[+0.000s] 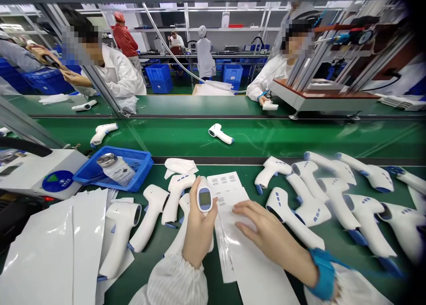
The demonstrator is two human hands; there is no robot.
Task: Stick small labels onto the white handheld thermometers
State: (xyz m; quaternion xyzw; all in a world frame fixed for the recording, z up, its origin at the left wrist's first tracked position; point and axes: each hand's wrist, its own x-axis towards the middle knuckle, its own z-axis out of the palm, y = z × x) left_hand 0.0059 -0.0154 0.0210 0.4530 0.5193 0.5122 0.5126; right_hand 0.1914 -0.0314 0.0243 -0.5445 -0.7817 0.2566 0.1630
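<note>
My left hand (197, 231) is wrapped round a white infrared thermometer (204, 197), its small grey screen facing me. To the right, my right hand (266, 229) has its fingers apart over white sheets (262, 274); whether the fingertips touch them I cannot tell. One sheet with rows of small printed labels (225, 184) lies just beyond those fingers. More white thermometers with blue buttons lie on both sides, such as one (121, 229) on the left and one (293, 218) beside my right hand. A blue wrist strap (322, 274) circles my right wrist.
A blue tray (143, 174) holds a metal-capped bottle (116, 168). Glossy white sheets (49, 251) lie at front left, near a white device (40, 172). Beyond runs a green conveyor belt (166, 138) carrying a thermometer (221, 133). Two co-workers sit opposite, near a metal-framed fixture (326, 101).
</note>
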